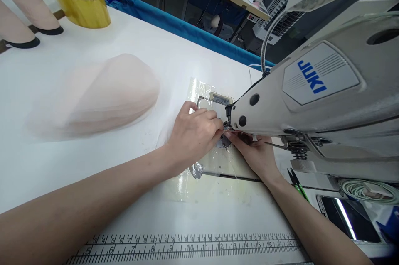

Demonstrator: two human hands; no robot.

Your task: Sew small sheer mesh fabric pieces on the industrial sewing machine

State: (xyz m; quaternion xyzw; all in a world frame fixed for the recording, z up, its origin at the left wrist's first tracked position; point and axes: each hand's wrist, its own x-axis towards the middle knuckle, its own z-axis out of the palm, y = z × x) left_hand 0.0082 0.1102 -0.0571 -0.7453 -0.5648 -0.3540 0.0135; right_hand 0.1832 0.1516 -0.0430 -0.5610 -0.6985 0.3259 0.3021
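We have both hands at the needle end of the sewing machine [336,90], whose pale head, lettered JUKI, reaches in from the right side of the counter [124,198]. The presser foot [227,126] sits at the left tip of that head, low over the bed plate [243,165]. Our left hand [199,132] comes in from the left with its fingers curled and their tips gathered right at the foot; we cannot tell whether they are clamped on anything. Our right hand [255,153] reaches under the head from the near right, thumb and fingers beside the foot and partly hidden, so we cannot tell whether they are together or apart there.

Clear film [181,184] covers part of the plate and the counter left of it. Farther left lies a sheer pale fabric [124,94], folded over itself in a soft heap. Beyond it, at the far left, a roll of yellow tape [77,3] rests on its flat side. Along the near side runs a measuring scale [199,248]. To the right of our right forearm we see green-handled tweezers [297,184], a phone [350,219] and a coiled pale cable [368,190]. Blue cloth [187,32] borders the far edge.
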